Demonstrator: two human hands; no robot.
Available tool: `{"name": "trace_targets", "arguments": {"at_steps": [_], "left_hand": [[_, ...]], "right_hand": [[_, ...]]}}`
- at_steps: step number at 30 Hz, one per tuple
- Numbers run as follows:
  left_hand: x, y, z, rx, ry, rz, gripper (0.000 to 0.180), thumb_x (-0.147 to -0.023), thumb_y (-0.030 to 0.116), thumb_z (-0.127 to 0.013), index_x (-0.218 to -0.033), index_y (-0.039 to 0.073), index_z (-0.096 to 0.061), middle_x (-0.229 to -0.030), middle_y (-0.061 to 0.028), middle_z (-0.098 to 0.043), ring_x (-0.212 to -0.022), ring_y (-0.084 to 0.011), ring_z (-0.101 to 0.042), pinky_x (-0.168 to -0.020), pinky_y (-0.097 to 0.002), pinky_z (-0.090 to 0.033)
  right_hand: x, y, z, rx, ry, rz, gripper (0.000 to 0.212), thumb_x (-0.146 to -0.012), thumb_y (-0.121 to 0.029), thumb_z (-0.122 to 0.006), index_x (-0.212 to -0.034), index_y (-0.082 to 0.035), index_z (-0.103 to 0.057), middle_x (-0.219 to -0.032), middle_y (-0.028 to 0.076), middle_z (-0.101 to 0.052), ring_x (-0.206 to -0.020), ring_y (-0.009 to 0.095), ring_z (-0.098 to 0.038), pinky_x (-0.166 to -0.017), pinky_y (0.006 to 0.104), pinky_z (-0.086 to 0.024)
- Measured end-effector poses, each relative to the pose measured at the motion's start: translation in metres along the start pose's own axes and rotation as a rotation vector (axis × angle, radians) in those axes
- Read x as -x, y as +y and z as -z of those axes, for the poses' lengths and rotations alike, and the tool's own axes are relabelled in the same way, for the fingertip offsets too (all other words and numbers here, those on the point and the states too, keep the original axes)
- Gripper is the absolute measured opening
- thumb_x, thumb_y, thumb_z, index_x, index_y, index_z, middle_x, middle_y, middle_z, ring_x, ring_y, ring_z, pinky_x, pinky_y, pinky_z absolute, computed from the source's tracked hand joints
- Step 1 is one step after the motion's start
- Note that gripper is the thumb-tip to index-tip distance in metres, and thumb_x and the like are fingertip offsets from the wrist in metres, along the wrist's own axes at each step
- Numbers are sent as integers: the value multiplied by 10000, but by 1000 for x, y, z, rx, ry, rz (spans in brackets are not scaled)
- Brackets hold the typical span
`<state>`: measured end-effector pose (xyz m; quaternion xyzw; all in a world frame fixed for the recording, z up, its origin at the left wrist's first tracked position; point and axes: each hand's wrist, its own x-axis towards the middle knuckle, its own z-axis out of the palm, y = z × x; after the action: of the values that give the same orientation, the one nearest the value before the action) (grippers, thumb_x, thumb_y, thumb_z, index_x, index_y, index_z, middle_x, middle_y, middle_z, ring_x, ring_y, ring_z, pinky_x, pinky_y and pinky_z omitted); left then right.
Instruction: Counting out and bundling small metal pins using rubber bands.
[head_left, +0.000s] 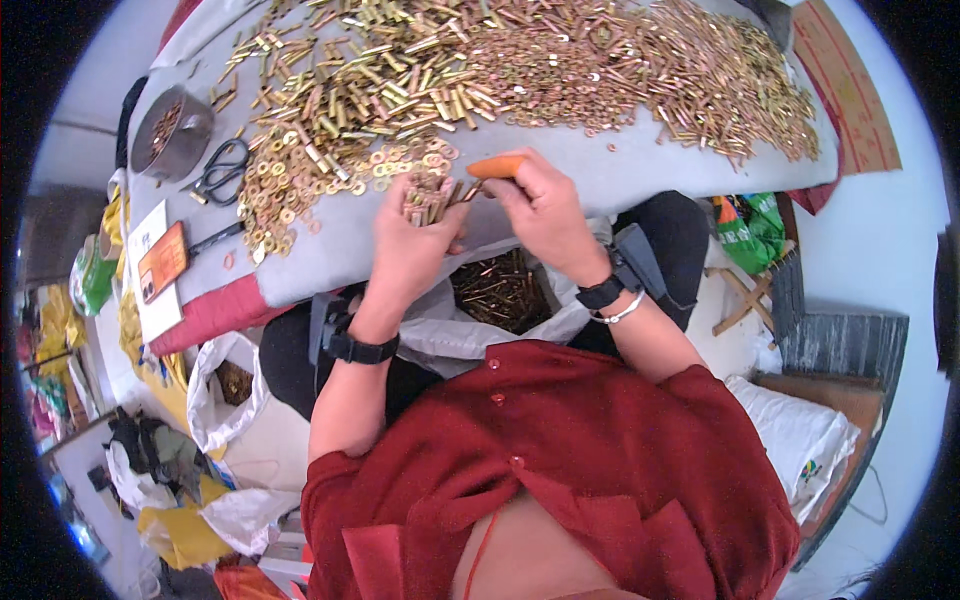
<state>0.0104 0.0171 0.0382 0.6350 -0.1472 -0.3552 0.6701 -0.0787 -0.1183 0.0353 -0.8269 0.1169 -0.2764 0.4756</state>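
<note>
My left hand (408, 235) is wrapped round a bundle of short brass-coloured metal tubes (425, 205), standing side by side with their ends up. Close beside it, my right hand (535, 205) pinches a slim metal piece (473, 189) between thumb and index finger. An orange finger cover (498, 166) sits on that index finger. The slim piece points toward the bundle; whether it touches a tube is unclear. Just beyond my hands lie loose flat washers (400, 158) and a heap of metal tubes (375, 80). Below them, between my knees, an open white sack (440, 335) holds many thin metal pieces (503, 290).
On the grey-covered table (420, 250), small nuts or rings (550, 75) and slim metal parts (720, 80) are heaped. At left are a bowl (185, 135), black scissors (222, 172) and an orange phone (163, 262). A second white sack (255, 395) stands on the floor.
</note>
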Motion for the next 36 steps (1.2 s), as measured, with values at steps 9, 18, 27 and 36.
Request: {"name": "trace_targets", "arguments": {"at_steps": [9, 18, 27, 36], "left_hand": [[0, -13, 8, -452, 33, -397, 277, -761, -12, -679, -966, 37, -498, -759, -18, -587, -611, -72, -556, -506, -229, -472], [9, -4, -2, -86, -3, -129, 285, -765, 0, -686, -975, 34, -497, -772, -18, -582, -616, -79, -564, -495, -231, -488], [5, -8, 1, -83, -28, -128, 297, -773, -8, -679, -997, 37, -490, -796, -16, -584, -605, -82, -571, -491, -233, -491], [8, -13, 7, -350, 6, -401, 292, -750, 19, -701, -970, 54, -513, -771, -11, -597, -642, -64, -568, -514, -227, -471]], "right_hand": [[-1, -2, 4, 123, -106, 51, 110, -837, -111, -591, -895, -18, -574, -852, 161, -557, -796, 354, -545, -676, 411, -443], [2, -2, 10, 544, -157, 176, 176, -869, -223, -587, -916, -55, -604, -757, 135, -541, -693, 289, -556, -602, 369, -445], [0, -8, 13, -69, -182, -231, 138, -839, -78, -597, -962, -27, -632, -893, 117, -619, -807, 218, -601, -712, 295, -466], [6, -10, 13, 52, -164, 13, 149, -817, -32, -598, -962, -26, -631, -885, 125, -595, -797, 255, -598, -697, 310, -470]]}}
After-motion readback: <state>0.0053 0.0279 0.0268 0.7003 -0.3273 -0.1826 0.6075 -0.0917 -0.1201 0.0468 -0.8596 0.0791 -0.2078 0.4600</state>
